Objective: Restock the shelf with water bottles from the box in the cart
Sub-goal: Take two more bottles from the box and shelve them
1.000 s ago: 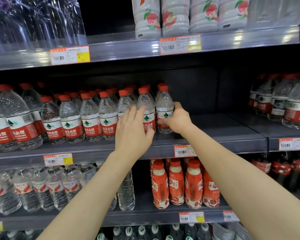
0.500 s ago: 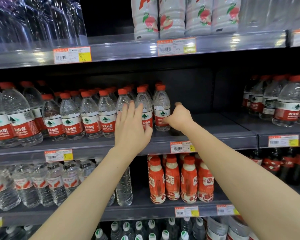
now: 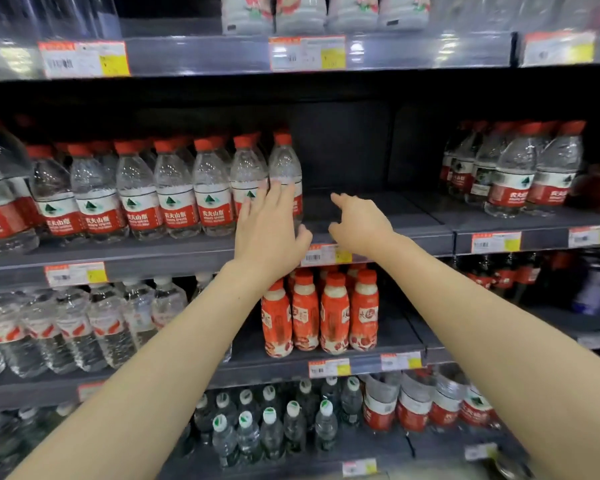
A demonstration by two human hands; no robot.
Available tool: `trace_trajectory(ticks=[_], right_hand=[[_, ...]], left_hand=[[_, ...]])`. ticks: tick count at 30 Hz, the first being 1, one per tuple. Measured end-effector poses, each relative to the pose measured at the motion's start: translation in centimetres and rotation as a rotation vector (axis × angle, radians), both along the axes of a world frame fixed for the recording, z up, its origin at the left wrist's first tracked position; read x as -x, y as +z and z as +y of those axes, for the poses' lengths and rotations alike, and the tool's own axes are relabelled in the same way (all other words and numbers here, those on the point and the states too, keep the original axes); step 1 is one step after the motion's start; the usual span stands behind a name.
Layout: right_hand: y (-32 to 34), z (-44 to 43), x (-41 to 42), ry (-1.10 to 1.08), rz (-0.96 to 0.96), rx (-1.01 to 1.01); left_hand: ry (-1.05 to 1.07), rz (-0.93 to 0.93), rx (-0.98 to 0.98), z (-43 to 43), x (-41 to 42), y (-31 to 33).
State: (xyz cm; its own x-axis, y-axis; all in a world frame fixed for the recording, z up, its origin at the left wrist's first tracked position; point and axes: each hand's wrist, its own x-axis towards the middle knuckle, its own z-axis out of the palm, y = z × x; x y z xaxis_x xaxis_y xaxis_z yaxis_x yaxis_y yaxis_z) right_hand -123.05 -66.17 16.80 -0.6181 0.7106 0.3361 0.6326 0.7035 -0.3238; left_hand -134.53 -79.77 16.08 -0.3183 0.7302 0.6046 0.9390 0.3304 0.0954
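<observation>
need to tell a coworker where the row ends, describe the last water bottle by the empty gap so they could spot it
On the dark grey middle shelf, follow the front row of small clear red-capped water bottles rightward. The last bottle stands behind the left hand. Only it has bare shelf to its right, where the open right hand hovers.

On the middle shelf [image 3: 378, 233] you can read the white Chinese characters 农夫山泉 on the red band of each water bottle label [image 3: 212, 214], below a green mountain emblem on white. A line of small Latin lettering beneath the characters is too blurred to read. The same characters appear on the bottles at right [image 3: 513, 195]. The orange bottles [image 3: 333, 317] carry white characters you cannot resolve. The price tags [image 3: 307, 53] along the shelf edges show barcodes and yellow patches; their digits are illegible.
</observation>
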Motion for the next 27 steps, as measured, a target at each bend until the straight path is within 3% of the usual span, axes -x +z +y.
trace_trajectory(ticks=[5, 13, 21, 27], right_hand=[[2.4, 0.4, -3.7, -0.045, 0.001, 0.075], [13.4, -4.6, -11.1, -0.025, -0.307, 0.117], [25.7, -11.8, -25.5, -0.225, -0.384, 0.215], [31.3, -14.3, -37.9, -0.380, -0.388, 0.289]], left_hand=[[-0.059, -0.032, 0.174, 1.8, -2.1, 2.6], [-0.094, -0.088, 0.614, -0.9, -8.3, 12.2], [-0.274, -0.051, 0.510, -4.9, -21.1, 26.1], [-0.388, 0.004, 0.537, -6.9, -32.0, 32.3]])
